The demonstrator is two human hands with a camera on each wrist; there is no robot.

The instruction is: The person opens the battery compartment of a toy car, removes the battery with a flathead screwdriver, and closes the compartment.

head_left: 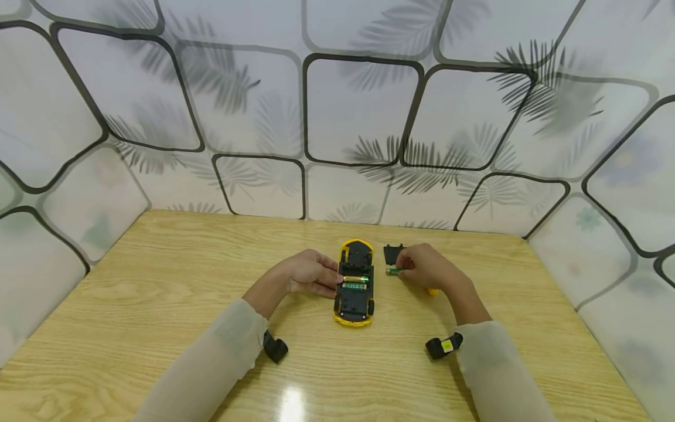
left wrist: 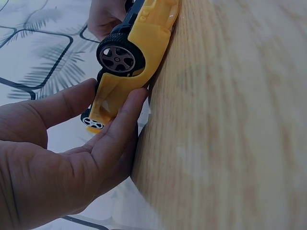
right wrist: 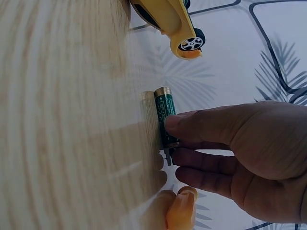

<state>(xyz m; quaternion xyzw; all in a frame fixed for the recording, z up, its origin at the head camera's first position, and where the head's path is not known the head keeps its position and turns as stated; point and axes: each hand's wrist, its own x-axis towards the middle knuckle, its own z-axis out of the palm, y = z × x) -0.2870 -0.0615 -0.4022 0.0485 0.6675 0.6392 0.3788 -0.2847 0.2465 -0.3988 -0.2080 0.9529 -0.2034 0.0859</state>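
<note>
The right hand's thumb and forefinger pinched a green battery with a gold end, in the middle of the right wrist view; whether it touched the table could not be told. That right hand was right of centre in the head view, its other fingers bent loosely below the battery. The left hand, just left of centre, gripped the near side edge of the car, thumb toward the underside and fingers along the yellow body. The car was at the centre of the head view, wheels up, dark underside showing, with two cells side by side across its open bay. A black cover lay just above the battery, partly behind the right hand, and a small orange piece showed below that hand. Farther out, pale sleeves came in from the bottom corners over the wood-grain table, and a patterned backdrop filled the top.
</note>
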